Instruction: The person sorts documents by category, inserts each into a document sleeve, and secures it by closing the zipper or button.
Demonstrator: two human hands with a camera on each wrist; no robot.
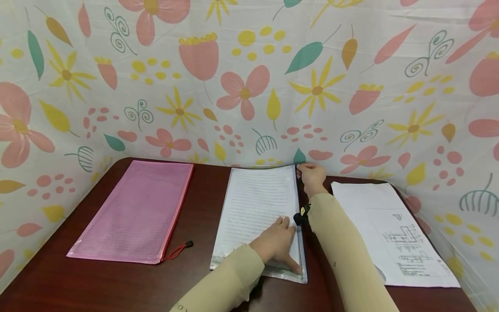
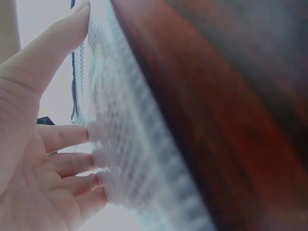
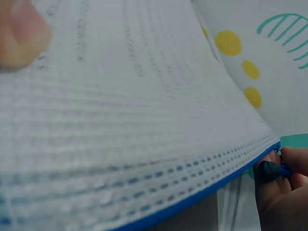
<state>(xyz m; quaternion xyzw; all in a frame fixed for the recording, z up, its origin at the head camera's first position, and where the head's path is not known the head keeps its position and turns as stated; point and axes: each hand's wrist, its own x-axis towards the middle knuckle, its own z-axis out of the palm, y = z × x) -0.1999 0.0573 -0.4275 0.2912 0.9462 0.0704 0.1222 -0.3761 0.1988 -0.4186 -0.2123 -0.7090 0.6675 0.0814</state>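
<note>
A clear mesh zipper pouch (image 1: pixel 259 195) with printed paper inside lies in the middle of the table. Its right edge carries a blue zipper (image 3: pixel 192 199). Fingers spread, my left hand (image 1: pixel 278 245) presses on the pouch's near right part; in the left wrist view the fingertips and thumb of that hand (image 2: pixel 43 178) touch the mesh. At the pouch's far right corner my right hand (image 1: pixel 313 177) pinches the zipper pull, whose cord ends in a dark bead (image 3: pixel 269 169).
To the left lies a pink mesh pouch (image 1: pixel 132 212) with a red zipper and a red pull cord (image 1: pixel 177 250). Paper sheets (image 1: pixel 366 221) with printed drawings lie on the right, beside my right forearm. A floral curtain (image 1: pixel 241 56) hangs behind the dark wooden table (image 1: pixel 156 286).
</note>
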